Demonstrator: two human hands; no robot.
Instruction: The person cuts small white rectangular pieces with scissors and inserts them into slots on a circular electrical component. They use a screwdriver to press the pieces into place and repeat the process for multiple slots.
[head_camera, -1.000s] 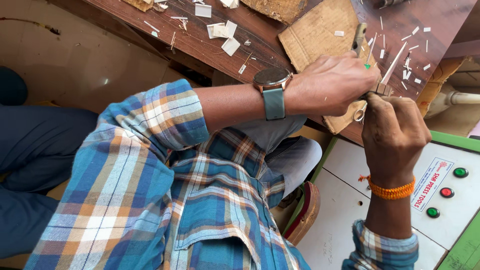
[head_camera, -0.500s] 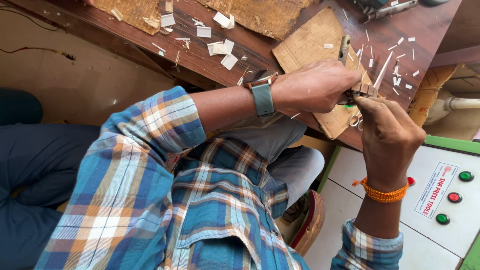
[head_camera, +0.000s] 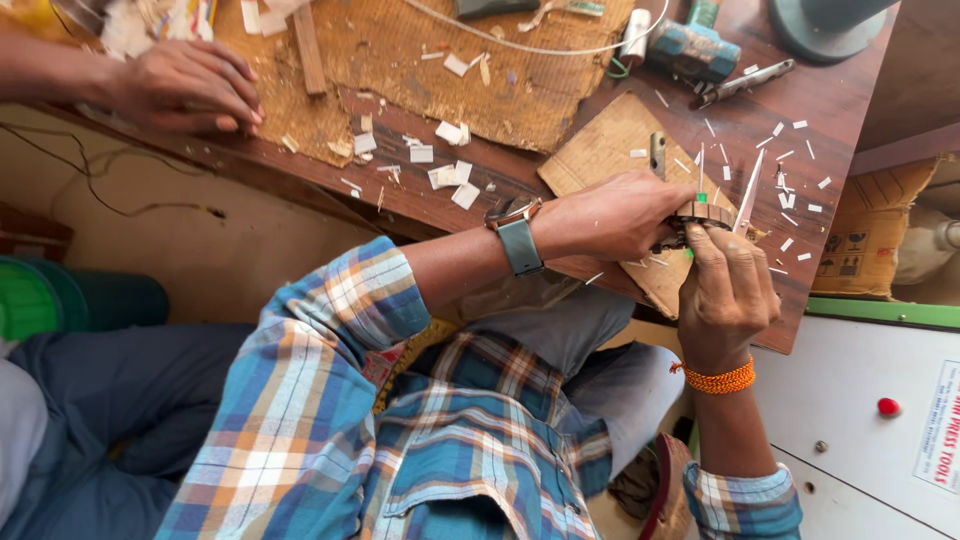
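At the near edge of the dark brown wooden workbench (head_camera: 850, 130), my left hand (head_camera: 620, 215) grips a small ridged brown wooden piece (head_camera: 705, 211); my right hand (head_camera: 728, 295) pinches a thin pale sliver (head_camera: 748, 195) upright beside it.

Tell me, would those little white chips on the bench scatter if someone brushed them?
Probably. The white chips look thin and flat and lie loose on the brown bench, so they seem very light and should slide or flip easily. Flat as they are, they are unlikely to roll, and may snap if pinched.
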